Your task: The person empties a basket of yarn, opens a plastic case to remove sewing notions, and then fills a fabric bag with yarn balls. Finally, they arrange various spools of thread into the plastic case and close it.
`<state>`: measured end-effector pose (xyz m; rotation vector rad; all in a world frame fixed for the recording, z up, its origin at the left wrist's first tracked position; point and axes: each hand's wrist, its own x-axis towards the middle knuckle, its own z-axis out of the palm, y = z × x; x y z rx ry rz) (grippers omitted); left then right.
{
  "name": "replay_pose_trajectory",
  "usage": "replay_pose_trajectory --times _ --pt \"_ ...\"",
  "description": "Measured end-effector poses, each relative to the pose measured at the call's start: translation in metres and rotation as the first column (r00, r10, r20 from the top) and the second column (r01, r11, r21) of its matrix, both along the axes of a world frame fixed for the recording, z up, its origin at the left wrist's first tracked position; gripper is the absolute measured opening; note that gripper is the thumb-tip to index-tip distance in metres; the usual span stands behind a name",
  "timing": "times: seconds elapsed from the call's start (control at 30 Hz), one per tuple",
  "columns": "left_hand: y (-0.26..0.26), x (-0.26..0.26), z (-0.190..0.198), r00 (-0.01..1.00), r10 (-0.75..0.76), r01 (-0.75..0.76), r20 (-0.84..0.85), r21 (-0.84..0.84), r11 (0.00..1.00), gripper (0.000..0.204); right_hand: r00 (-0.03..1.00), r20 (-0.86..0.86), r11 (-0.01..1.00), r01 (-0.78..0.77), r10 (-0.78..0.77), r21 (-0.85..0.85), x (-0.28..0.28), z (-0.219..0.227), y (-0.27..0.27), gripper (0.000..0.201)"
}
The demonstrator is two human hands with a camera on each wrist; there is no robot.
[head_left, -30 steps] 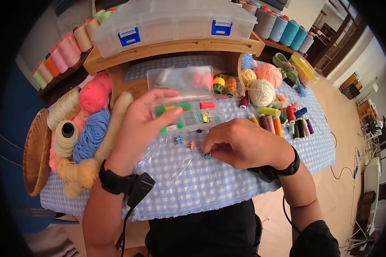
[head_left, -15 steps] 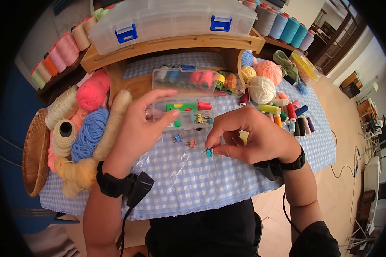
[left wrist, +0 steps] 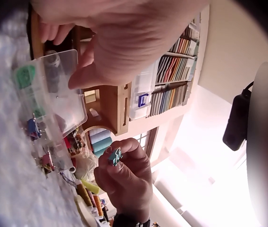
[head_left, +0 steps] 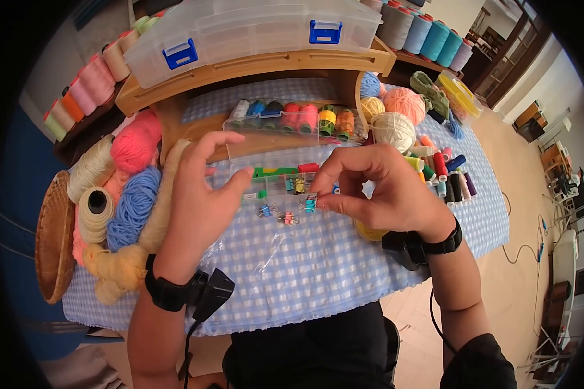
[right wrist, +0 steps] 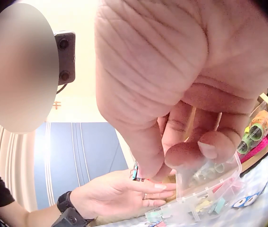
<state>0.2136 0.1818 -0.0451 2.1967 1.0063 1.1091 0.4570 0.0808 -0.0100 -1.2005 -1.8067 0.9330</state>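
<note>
My right hand (head_left: 386, 188) pinches a teal binder clip (head_left: 310, 205) between thumb and forefinger, raised over the front of a clear compartment box (head_left: 276, 193). The left wrist view shows the clip (left wrist: 115, 157) at the fingertips. At the box's left side, my left hand (head_left: 204, 188) holds nothing, thumb and fingers spread, the thumb overlapping the box's edge. The box's lid (head_left: 266, 149) stands up behind it. Inside lie a green-and-yellow tool (head_left: 276, 172), a red piece (head_left: 307, 167) and yellow binder clips (head_left: 299, 186). A blue binder clip (head_left: 267, 211) and a pink one (head_left: 288, 219) lie on the cloth in front.
Yarn skeins (head_left: 133, 201) and a wicker basket (head_left: 53, 240) sit at the left. Small thread spools (head_left: 457, 185) and yarn balls (head_left: 393, 131) lie at the right. Behind, a wooden shelf (head_left: 253, 68) bears a large clear case (head_left: 253, 29). Something yellow (head_left: 370, 231) shows beneath my right hand.
My right hand has lifted the teal binder clip from the cloth towards the box. My left hand's fingers have spread and drawn slightly left. The view has shifted a little.
</note>
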Motion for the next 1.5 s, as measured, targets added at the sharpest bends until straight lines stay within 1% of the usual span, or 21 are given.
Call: replay_pose_trajectory --times 0.03,0.1,0.13,0.17,0.2,0.23,0.27,0.3,0.33,0.37,0.43,0.53,0.63,0.77,0.83,0.93,1.0,1.07,1.13,1.43,1.5 --pt "0.000 -0.001 0.000 1.000 0.000 0.000 -0.001 0.000 1.000 0.031 1.000 -0.001 1.000 0.000 0.000 0.000 0.000 -0.001 0.000 0.011" --pt "0.001 -0.002 0.002 0.981 0.193 -0.186 -0.031 0.146 0.972 0.022 1.000 -0.001 0.998 0.009 -0.009 0.063 0.000 -0.003 0.000 0.012" --pt "0.003 -0.003 0.003 0.981 0.191 -0.185 -0.031 0.148 0.971 0.022 1.000 0.000 0.998 0.010 -0.010 0.065 0.000 -0.002 0.001 0.012" --pt "0.007 -0.004 0.003 0.989 0.039 -0.038 0.145 -0.010 0.999 0.022 1.000 0.009 0.996 0.009 -0.010 0.088 0.000 -0.002 0.001 0.012" --pt "0.009 -0.004 0.003 0.939 -0.084 0.137 0.334 -0.140 0.981 0.022 1.000 0.017 0.994 0.008 -0.010 0.110 -0.001 -0.002 0.001 0.012" --pt "0.004 -0.002 0.007 0.939 -0.086 0.139 0.333 -0.140 0.980 0.022 1.000 0.017 0.994 0.010 -0.012 0.110 -0.001 -0.001 0.000 0.012" --pt "-0.007 0.001 0.014 0.903 -0.228 0.332 0.363 -0.255 0.908 0.025 0.999 0.051 0.991 0.004 -0.011 0.135 -0.001 0.001 0.000 0.012" --pt "-0.015 0.002 0.020 0.841 -0.354 0.505 0.409 -0.357 0.786 0.029 0.996 0.085 0.987 -0.004 -0.009 0.159 -0.002 0.001 0.000 0.012" --pt "-0.018 0.001 0.023 0.813 -0.443 0.575 0.378 -0.405 0.711 0.038 0.997 0.083 0.988 -0.004 -0.009 0.156 -0.003 -0.001 0.000 0.012" --pt "-0.018 0.001 0.022 0.814 -0.440 0.574 0.378 -0.410 0.709 0.038 0.999 0.038 0.982 0.019 -0.026 0.186 -0.005 -0.004 0.000 0.011" --pt "-0.017 0.001 0.020 0.797 -0.546 0.602 0.258 -0.402 0.689 0.035 0.999 -0.008 0.976 0.043 -0.042 0.215 -0.006 -0.006 0.000 0.010" --pt "-0.015 -0.001 0.015 0.811 -0.528 0.585 0.253 -0.373 0.720 0.026 0.998 -0.004 0.970 0.064 -0.064 0.233 -0.005 -0.006 -0.001 0.010" --pt "-0.015 0.000 0.015 0.808 -0.536 0.589 0.244 -0.351 0.728 0.020 0.997 -0.050 0.975 0.074 -0.065 0.209 -0.006 -0.009 0.000 0.010" --pt "-0.014 0.001 0.015 0.822 -0.528 0.569 0.212 -0.328 0.754 0.018 0.997 -0.032 0.979 0.079 -0.074 0.187 -0.008 -0.005 -0.001 0.010" --pt "-0.015 0.004 0.011 0.839 -0.470 0.533 0.275 -0.236 0.812 0.014 0.996 -0.038 0.984 0.084 -0.079 0.159 -0.007 -0.004 -0.001 0.010" --pt "-0.016 0.004 0.012 0.835 -0.463 0.535 0.297 -0.239 0.811 0.014 0.998 -0.021 0.984 0.068 -0.065 0.166 -0.005 -0.004 -0.002 0.014" --pt "-0.016 0.004 0.010 0.830 -0.463 0.540 0.312 -0.242 0.806 0.014 1.000 0.007 0.992 0.020 -0.021 0.124 -0.002 0.001 -0.004 0.013" --pt "-0.016 0.003 0.012 0.824 -0.463 0.546 0.326 -0.240 0.803 0.014 1.000 -0.022 0.988 0.021 -0.018 0.150 -0.004 -0.001 -0.003 0.014" --pt "-0.015 -0.001 0.016 0.829 -0.501 0.558 0.248 -0.293 0.777 0.016 0.999 -0.051 0.984 0.020 -0.011 0.177 -0.006 -0.004 -0.002 0.018" --pt "-0.017 0.001 0.016 0.843 -0.492 0.536 0.215 -0.262 0.803 0.014 0.998 0.037 0.979 0.050 -0.058 0.196 -0.004 -0.008 0.000 0.016" --pt "-0.016 0.003 0.011 0.843 -0.479 0.531 0.247 -0.232 0.815 0.013 0.994 0.100 0.950 -0.002 -0.031 0.311 -0.003 -0.007 0.001 0.016"
